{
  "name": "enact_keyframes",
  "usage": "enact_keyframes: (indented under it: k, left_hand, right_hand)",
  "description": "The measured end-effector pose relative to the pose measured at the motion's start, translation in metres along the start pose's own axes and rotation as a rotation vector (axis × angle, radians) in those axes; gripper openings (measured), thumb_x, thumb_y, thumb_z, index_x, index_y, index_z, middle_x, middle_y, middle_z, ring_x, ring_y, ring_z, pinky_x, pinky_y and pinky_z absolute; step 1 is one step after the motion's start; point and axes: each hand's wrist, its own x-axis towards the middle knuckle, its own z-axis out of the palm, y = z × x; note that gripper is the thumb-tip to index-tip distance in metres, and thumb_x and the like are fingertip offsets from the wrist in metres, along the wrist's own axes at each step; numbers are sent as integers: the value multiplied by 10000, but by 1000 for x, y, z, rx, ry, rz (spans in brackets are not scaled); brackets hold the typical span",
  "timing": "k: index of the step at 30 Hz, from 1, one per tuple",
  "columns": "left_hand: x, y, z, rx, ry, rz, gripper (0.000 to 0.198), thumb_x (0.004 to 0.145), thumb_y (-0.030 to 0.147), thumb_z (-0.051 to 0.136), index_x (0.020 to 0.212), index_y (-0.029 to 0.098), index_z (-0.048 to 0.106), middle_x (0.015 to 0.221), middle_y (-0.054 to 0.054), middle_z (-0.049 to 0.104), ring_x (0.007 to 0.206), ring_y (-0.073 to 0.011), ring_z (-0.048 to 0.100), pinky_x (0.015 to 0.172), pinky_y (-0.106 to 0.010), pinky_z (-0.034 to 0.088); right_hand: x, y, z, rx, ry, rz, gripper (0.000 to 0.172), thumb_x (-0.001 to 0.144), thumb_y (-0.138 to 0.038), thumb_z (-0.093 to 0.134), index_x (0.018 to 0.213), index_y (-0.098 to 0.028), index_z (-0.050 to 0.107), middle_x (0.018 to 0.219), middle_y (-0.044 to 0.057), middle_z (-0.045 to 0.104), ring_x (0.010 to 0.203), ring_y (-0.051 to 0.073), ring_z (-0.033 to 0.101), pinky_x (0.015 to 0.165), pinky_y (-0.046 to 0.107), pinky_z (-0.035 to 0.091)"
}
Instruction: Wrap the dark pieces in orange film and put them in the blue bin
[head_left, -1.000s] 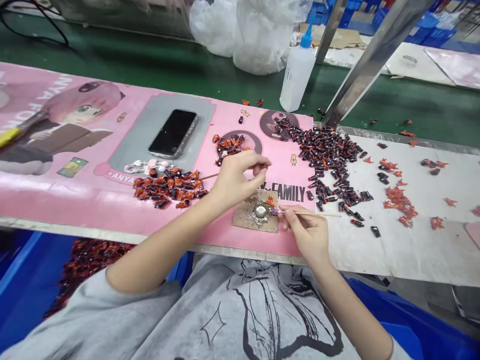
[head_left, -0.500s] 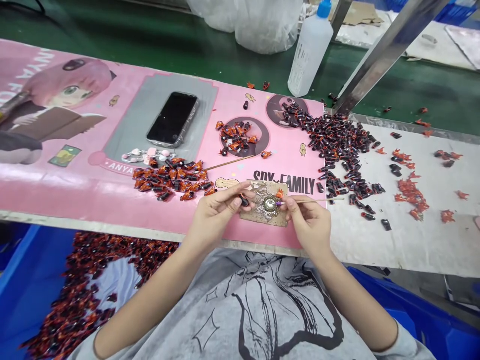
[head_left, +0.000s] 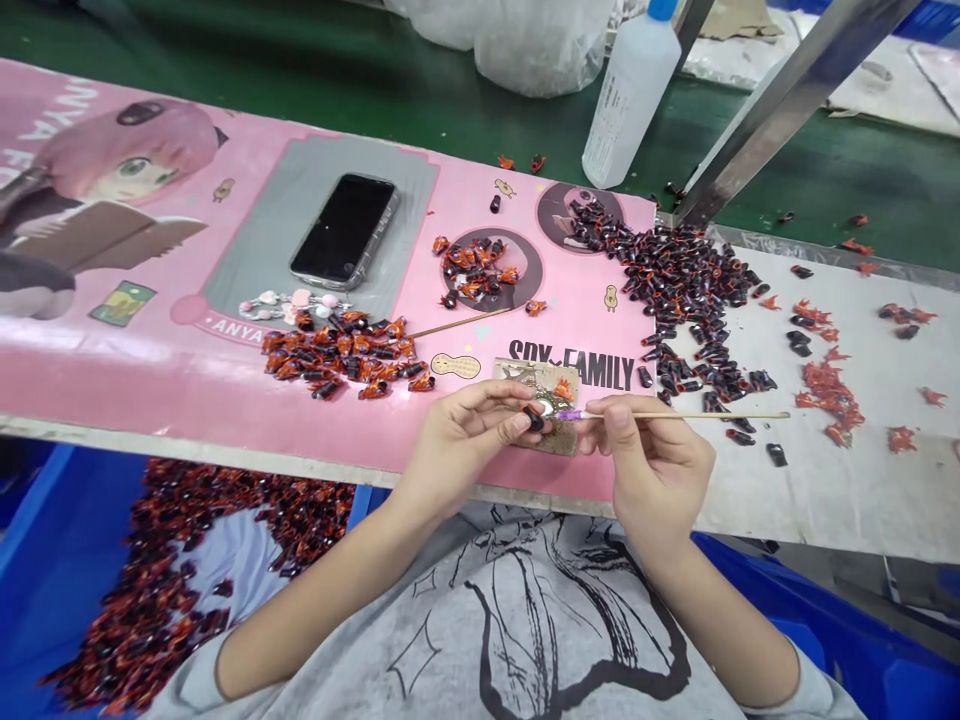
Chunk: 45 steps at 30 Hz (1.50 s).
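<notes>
Between the thumb and fingers of my left hand (head_left: 472, 435) is a small black plastic part (head_left: 533, 418). My right hand (head_left: 656, 455) pinches a thin wooden stick (head_left: 720, 415) with a purple tip, held nearly level. The tip points left and is close to the black part; I cannot tell whether they touch. Under both hands lies a small tan board (head_left: 564, 440) with a shiny, wet-looking patch, partly hidden by my fingers. A small orange piece (head_left: 564, 388) rests on its upper right.
Black parts (head_left: 682, 290) are heaped at the right, with orange pieces (head_left: 825, 395) beyond. Orange-and-black assembled pieces (head_left: 345, 355) lie left, near a phone (head_left: 345, 228) and another stick (head_left: 461, 323). A bottle (head_left: 630, 100) and metal post (head_left: 787, 110) stand behind. A blue bin (head_left: 45, 560) sits below.
My right hand has moved right, drawing the stick back from the board's wet patch, and more of the stick shows. My left hand has brought the black part rightward, nearer the stick's tip.
</notes>
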Motion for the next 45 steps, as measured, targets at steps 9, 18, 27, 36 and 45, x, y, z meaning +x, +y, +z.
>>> enact_keyframes:
  k: [9, 18, 27, 36, 45]
  left_hand:
    - [-1, 6, 5, -72, -6, -35, 320, 550, 323, 978, 758, 195, 772, 750, -4, 771, 639, -149, 736, 658, -274, 659]
    - [0, 4, 1, -31, 27, -57, 342, 520, 381, 981, 777, 225, 818, 757, -28, 791, 650, -173, 736, 676, -325, 658]
    - [-7, 12, 6, -44, -16, -44, 289, 532, 388, 978, 753, 274, 831, 708, -9, 795, 610, -150, 731, 646, -269, 641]
    - [-8, 11, 1, 10, -9, -10, 289, 559, 394, 965, 787, 271, 836, 717, -27, 797, 642, -188, 741, 677, -328, 646]
    - [-7, 9, 0, 4, -10, 0, 264, 571, 388, 961, 775, 276, 836, 725, -22, 794, 636, -165, 729, 664, -292, 634]
  right_hand:
    - [-3, 4, 2, -13, -41, 17, 177, 918, -352, 705, 816, -218, 760, 673, 10, 733, 520, 125, 646, 492, 234, 550]
    - [-4, 0, 0, -76, -83, -6, 203, 933, -359, 684, 814, -216, 765, 700, 29, 747, 572, 159, 687, 554, 283, 594]
    - [4, 4, 4, 184, -65, 210, 316, 865, -512, 739, 796, -203, 742, 626, 15, 709, 459, 118, 606, 430, 222, 479]
    - [8, 7, 10, 225, -118, 307, 370, 837, -560, 736, 756, -202, 694, 599, -3, 668, 451, 98, 555, 452, 213, 449]
    - [8, 10, 11, 274, -91, 291, 305, 840, -494, 763, 762, -203, 713, 600, -11, 679, 450, 83, 558, 452, 189, 439]
